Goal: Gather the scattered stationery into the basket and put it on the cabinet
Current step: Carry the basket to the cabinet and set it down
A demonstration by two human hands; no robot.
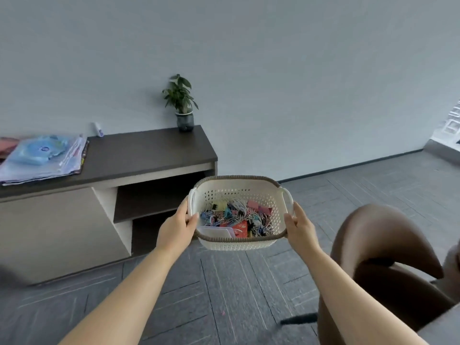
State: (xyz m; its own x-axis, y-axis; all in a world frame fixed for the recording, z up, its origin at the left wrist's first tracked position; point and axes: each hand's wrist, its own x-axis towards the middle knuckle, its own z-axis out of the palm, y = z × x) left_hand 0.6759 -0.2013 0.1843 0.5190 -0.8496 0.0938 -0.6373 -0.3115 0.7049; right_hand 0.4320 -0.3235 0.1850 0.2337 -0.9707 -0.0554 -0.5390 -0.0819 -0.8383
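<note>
I hold a white perforated basket point(237, 192) with a brown rim in the air over the floor. My left hand point(178, 226) grips its left side and my right hand point(300, 226) grips its right side by the handle. Inside lies the stationery point(236, 216): many coloured binder clips, a red box and a clear box. The low cabinet point(149, 151) with a dark top stands ahead and to the left, a short way beyond the basket.
On the cabinet top a potted plant point(183, 105) stands at the far right corner, a small white bottle point(97, 129) by the wall, and a stack of plastic-wrapped papers point(43, 158) at the left. A brown chair point(380, 265) is at my right on the grey floor.
</note>
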